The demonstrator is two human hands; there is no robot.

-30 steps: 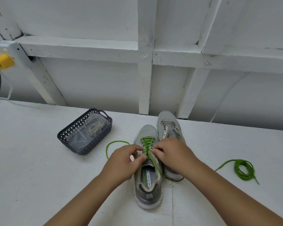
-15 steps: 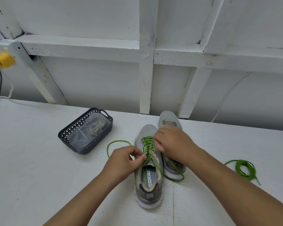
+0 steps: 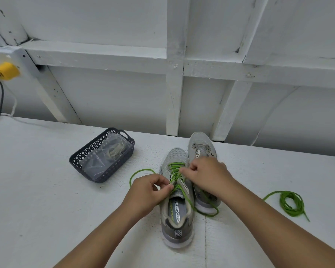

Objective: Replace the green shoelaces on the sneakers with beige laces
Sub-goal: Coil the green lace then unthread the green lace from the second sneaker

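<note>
Two grey sneakers stand side by side on the white table. The near left sneaker [image 3: 175, 215] still carries a green lace [image 3: 174, 169] crossed through its eyelets, with loose ends trailing left and right. My left hand [image 3: 149, 190] pinches the shoe's left eyelet edge by the lace. My right hand [image 3: 207, 175] pinches a lace crossing at the middle of the shoe. The right sneaker [image 3: 200, 144] behind it has bare eyelets and is partly hidden by my right hand. A removed green lace [image 3: 290, 204] lies coiled at the right. Beige laces [image 3: 115, 150] sit bagged in a basket.
A dark perforated basket [image 3: 79, 161] stands left of the shoes. A white framed wall [image 3: 174, 93] rises just behind the table. A yellow plug [image 3: 6, 71] with a grey cable hangs at the far left.
My right hand moved up the shoe from the tongue area to a lace crossing nearer the toe. The loose right lace end now loops wider over the right sneaker's heel. My left hand barely moved.
</note>
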